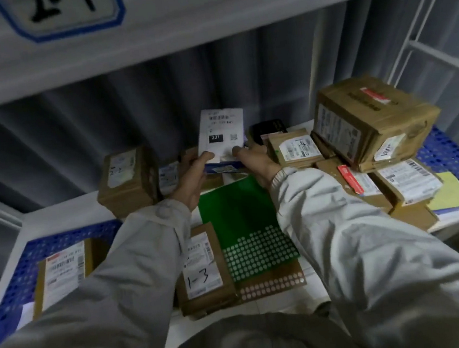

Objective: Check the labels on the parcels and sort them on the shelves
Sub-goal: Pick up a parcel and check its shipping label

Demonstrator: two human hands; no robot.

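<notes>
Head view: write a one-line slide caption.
Both hands, left and right, hold up a white-labelled parcel among cardboard boxes on a shelf.

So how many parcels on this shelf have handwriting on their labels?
2 that I can read: the brown box marked 1-3 near the front, beside the green sheet, and the big tilted box atop the right pile. Other labels are blurred or hidden, so more is possible.

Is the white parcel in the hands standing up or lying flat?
Standing up. The white parcel rises on its lower edge, label facing the camera, with the left hand and right hand gripping its bottom.
</notes>
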